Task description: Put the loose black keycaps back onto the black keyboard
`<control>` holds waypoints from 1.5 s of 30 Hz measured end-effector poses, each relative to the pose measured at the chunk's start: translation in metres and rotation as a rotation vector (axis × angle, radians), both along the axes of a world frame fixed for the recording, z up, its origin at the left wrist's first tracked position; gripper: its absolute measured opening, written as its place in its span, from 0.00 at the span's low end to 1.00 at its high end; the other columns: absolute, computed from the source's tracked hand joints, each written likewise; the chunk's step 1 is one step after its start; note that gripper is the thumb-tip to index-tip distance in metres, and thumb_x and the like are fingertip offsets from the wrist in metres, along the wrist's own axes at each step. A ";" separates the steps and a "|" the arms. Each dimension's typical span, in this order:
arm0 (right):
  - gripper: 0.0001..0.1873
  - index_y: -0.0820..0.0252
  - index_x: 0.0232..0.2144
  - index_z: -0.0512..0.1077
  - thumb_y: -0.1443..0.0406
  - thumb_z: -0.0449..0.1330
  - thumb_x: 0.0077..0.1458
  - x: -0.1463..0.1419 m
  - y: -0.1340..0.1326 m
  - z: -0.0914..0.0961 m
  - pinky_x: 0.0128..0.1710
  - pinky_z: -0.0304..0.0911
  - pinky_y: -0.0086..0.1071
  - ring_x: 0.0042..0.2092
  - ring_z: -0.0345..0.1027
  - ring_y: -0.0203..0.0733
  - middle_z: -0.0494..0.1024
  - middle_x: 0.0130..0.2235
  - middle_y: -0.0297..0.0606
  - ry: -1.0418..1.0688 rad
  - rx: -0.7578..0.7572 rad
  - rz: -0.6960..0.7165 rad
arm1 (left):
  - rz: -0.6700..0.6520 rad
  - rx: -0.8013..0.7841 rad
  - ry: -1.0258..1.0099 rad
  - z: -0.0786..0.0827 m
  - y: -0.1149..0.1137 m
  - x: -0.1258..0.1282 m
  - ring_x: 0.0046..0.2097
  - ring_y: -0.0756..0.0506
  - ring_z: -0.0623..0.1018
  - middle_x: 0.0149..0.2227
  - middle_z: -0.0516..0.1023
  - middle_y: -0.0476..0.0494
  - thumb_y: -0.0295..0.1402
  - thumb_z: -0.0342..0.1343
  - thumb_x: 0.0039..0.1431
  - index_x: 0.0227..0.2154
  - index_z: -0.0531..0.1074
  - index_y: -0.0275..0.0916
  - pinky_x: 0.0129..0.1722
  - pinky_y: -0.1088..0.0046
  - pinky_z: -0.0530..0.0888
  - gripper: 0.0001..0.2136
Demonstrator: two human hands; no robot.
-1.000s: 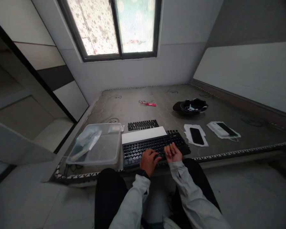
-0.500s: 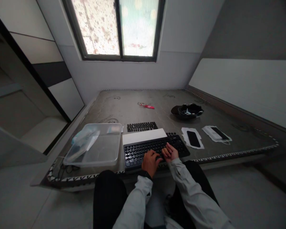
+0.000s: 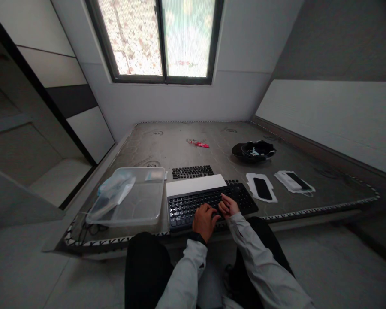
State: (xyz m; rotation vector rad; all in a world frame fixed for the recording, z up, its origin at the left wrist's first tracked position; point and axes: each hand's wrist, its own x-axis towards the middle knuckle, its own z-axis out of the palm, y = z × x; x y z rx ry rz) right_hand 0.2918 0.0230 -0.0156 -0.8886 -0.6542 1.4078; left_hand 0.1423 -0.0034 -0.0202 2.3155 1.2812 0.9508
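A black keyboard [image 3: 182, 212] lies along the front edge of the bed-like surface, with paler key spots showing at its left end. Over the middle of its front, my left hand [image 3: 204, 219] bears down with bent fingers, the thumb set toward the right. Close beside it, my right hand [image 3: 228, 207] is closed, thumb and index together above the keys; anything pinched there is too small to make out. Behind the keyboard is a white flat panel [image 3: 196, 184]. Beyond that, rows of black keycaps [image 3: 193, 171] are laid out, and a few more keycaps [image 3: 232, 182] sit by the panel's right end.
On the left stands a clear plastic box [image 3: 141, 208] with a bluish plastic bag [image 3: 117, 189] in it. To the right lie a dark phone [image 3: 262, 189] on white wrapping, a white pack with a second dark device [image 3: 292, 181], and a black cap [image 3: 254, 151]. A red item [image 3: 202, 144] lies farther back.
My right hand has shifted very slightly left and down, and the left hand's thumb has moved a little. The small shift of the whole scene comes from the head camera.
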 end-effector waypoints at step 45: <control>0.33 0.58 0.14 0.63 0.34 0.58 0.39 -0.028 0.003 -0.007 0.22 0.53 0.32 0.20 0.54 0.36 0.60 0.14 0.29 -0.627 -0.080 -0.450 | 0.092 -0.177 -0.052 -0.005 -0.004 0.004 0.44 0.42 0.72 0.41 0.74 0.46 0.34 0.65 0.45 0.37 0.76 0.46 0.44 0.63 0.70 0.13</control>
